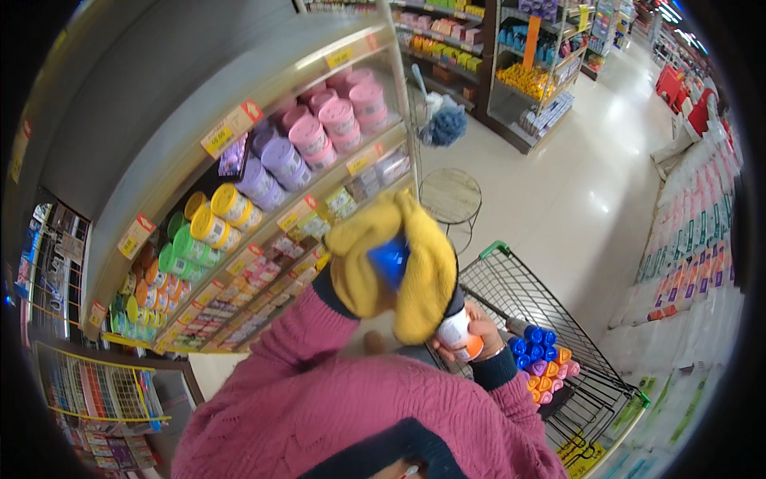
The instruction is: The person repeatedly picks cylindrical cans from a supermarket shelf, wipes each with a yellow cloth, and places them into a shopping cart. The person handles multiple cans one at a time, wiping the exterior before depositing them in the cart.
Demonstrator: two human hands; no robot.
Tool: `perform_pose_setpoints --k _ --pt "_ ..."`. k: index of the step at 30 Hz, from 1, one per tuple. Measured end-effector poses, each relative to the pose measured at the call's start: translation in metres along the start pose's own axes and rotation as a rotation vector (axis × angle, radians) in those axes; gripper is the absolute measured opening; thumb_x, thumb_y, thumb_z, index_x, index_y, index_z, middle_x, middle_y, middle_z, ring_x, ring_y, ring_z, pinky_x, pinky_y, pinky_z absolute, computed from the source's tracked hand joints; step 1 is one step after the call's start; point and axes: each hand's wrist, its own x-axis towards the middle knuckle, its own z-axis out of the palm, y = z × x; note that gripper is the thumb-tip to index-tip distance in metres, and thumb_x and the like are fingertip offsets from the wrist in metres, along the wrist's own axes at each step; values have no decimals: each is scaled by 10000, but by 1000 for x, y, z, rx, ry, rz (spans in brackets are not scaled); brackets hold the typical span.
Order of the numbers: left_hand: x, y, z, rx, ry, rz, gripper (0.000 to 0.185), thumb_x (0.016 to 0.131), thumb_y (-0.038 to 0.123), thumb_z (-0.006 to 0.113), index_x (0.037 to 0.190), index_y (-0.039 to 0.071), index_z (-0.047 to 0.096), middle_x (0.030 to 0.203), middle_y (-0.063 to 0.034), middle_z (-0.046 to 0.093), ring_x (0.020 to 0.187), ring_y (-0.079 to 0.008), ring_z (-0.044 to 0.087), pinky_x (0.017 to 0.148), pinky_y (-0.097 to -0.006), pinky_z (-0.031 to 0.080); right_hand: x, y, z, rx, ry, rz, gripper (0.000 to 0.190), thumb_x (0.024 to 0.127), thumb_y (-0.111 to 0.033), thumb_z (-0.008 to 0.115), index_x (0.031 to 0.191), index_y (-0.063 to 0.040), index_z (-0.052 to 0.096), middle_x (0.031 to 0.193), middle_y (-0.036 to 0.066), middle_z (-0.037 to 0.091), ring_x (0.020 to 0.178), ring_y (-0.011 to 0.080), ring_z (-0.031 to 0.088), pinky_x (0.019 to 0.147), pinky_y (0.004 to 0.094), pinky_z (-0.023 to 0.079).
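A yellow fabric cloth [428, 263] is bunched in the air at the end of my left arm, and its folds hide my left hand. A shiny blue piece [392, 261] shows between the folds; whether it belongs to the bottle is unclear. My right hand [483, 332] grips a white and orange bottle [459, 336], whose upper end meets the cloth. Just right of that hand, several bottles with blue, orange, pink and purple caps [541, 362] stand together in a wire shopping cart [574, 311].
On my left, a shelf rack [311, 167] bears pink, purple, yellow and green tubs, with a phone [233, 158] among them. A round stool [450, 196] stands beyond the cloth. Plastic-wrapped packs [688, 263] line the right side. More store shelves [532, 78] stand farther off.
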Motion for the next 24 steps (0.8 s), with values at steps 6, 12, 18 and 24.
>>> perform_pose_setpoints --k 6,12,18,24 --pt "9 6 31 315 125 45 575 760 247 712 1210 -9 462 1151 -192 554 976 -353 557 848 -438 449 32 17 -11 362 97 10 785 943 -658 357 1331 20 444 1006 276 635 563 344 614 387 346 461" --pt "4 -22 41 36 69 -62 286 821 142 633 1058 3 553 1021 -114 607 884 -233 578 799 -335 460 64 20 -12 381 496 -29 816 936 -680 351 1369 8 424 1131 237 633 898 403 671 511 469 569" --pt "-16 14 73 1014 126 197 160 839 191 564 950 97 631 788 -110 599 685 -255 582 608 -387 458 81 18 9 271 573 -365 621 990 -531 378 1317 -17 498 1241 160 615 1114 294 614 962 425 493" --pt "-37 -18 63 171 -60 75 179 737 99 628 910 56 614 816 -147 615 766 -318 612 668 -425 473 99 16 -30 -315 753 -450 444 1021 -411 425 1181 -22 568 1120 127 652 1008 239 632 904 365 496"
